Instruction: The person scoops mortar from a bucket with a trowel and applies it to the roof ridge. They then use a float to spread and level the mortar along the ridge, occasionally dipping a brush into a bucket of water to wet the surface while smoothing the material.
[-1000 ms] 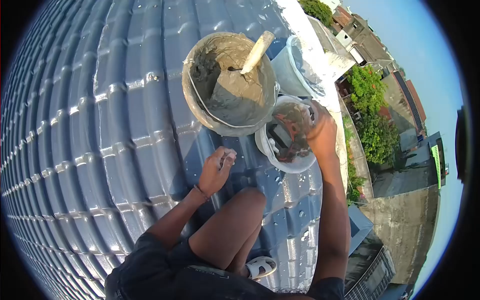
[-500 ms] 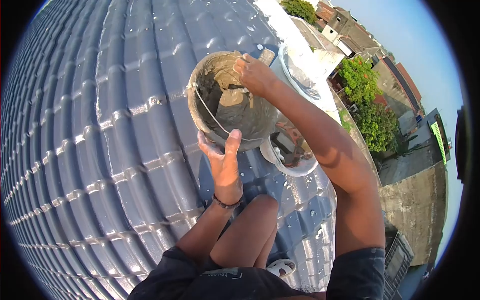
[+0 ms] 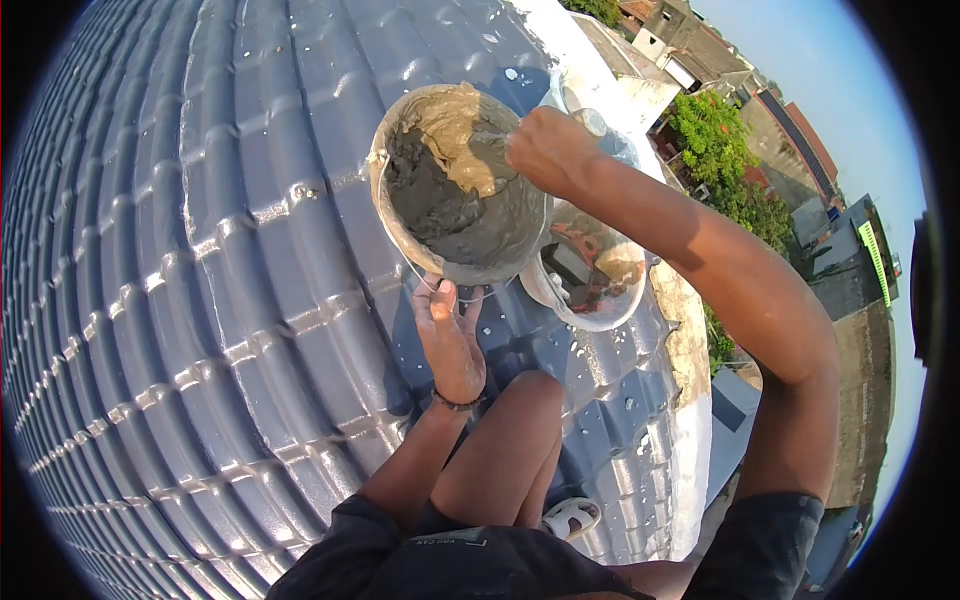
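Note:
A bucket (image 3: 460,235) of wet grey-brown mortar (image 3: 440,210) sits tilted on the roof tiles, its open top facing me. My left hand (image 3: 450,335) grips the bucket's near lower side, thumb up, where the thin wire handle hangs. My right hand (image 3: 555,152) is closed in a fist at the bucket's right rim. Out of that fist sticks the rounded handle end of a trowel (image 3: 590,122); its blade is mostly hidden by the hand and mortar.
A second bucket (image 3: 625,318) with a dark block and reddish residue stands to the right. Behind my right hand is a pale bucket (image 3: 560,92). Glossy blue-grey tiles (image 3: 270,300) slope leftward; a white roof edge (image 3: 690,440) runs along the right, with houses and trees beyond.
My right hand has moved right and slightly down from over the mortar to the bucket's right rim. My left hand has slid lower on the bucket; the mortar surface looks reshaped.

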Demonstrator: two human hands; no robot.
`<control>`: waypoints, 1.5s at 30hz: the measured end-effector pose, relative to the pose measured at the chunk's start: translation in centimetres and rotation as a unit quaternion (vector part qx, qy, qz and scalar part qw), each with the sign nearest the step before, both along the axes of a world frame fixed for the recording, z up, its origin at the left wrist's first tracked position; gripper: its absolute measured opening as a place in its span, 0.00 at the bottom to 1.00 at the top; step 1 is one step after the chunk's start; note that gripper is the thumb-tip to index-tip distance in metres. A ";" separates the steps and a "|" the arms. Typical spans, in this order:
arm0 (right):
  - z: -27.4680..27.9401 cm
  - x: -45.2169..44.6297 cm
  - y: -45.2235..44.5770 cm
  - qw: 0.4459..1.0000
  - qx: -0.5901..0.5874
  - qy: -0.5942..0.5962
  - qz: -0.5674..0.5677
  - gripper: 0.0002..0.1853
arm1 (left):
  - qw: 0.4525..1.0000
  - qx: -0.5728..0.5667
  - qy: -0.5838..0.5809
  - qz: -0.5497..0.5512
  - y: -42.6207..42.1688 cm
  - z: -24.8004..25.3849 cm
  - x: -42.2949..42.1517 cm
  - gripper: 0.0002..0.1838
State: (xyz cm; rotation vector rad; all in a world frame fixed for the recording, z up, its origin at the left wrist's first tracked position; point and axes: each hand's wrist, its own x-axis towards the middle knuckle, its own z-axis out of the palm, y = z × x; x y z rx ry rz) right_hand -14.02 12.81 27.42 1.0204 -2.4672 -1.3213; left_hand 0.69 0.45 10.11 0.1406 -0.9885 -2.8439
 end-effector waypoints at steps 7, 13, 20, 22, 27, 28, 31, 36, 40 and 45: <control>-1.3 -0.4 -1.8 0.959 -0.081 -0.207 -0.175 0.09 | 0.998 0.019 0.058 -0.014 -0.1 -1.2 -0.7 0.37; -1.2 0.7 -1.7 0.915 -0.141 -0.260 -0.273 0.17 | 0.998 0.027 0.045 -0.028 -0.3 -0.9 -0.2 0.34; -2.3 0.8 1.9 0.777 -0.306 -0.397 -0.382 0.31 | 0.998 0.033 0.034 -0.035 -0.7 -1.3 -0.5 0.32; -1.9 2.2 0.3 0.784 -0.327 -0.375 -0.371 0.33 | 0.998 0.052 0.031 -0.029 -0.8 -1.1 -0.4 0.28; -4.3 2.3 -1.4 0.778 -0.347 -0.366 -0.375 0.33 | 0.996 0.059 0.057 -0.042 -1.3 -2.0 -0.4 0.27; -4.4 2.5 -0.8 0.737 -0.392 -0.383 -0.396 0.33 | 0.994 0.069 0.071 -0.042 -1.4 -2.3 -0.5 0.26; -5.1 2.7 1.5 0.676 -0.460 -0.423 -0.391 0.35 | 0.997 0.035 0.053 -0.046 -1.3 -2.5 -0.7 0.25; -5.6 3.3 3.3 0.501 -0.596 -0.489 -0.394 0.33 | 0.997 0.053 0.041 -0.035 -1.0 -2.3 -1.0 0.24; -5.0 4.2 3.9 0.423 -0.655 -0.492 -0.388 0.31 | 0.997 0.045 0.019 -0.053 -1.7 -1.9 -0.8 0.29; -5.1 6.1 4.1 0.362 -0.726 -0.455 -0.367 0.28 | 0.997 0.031 0.033 -0.064 -1.6 -1.3 -0.6 0.32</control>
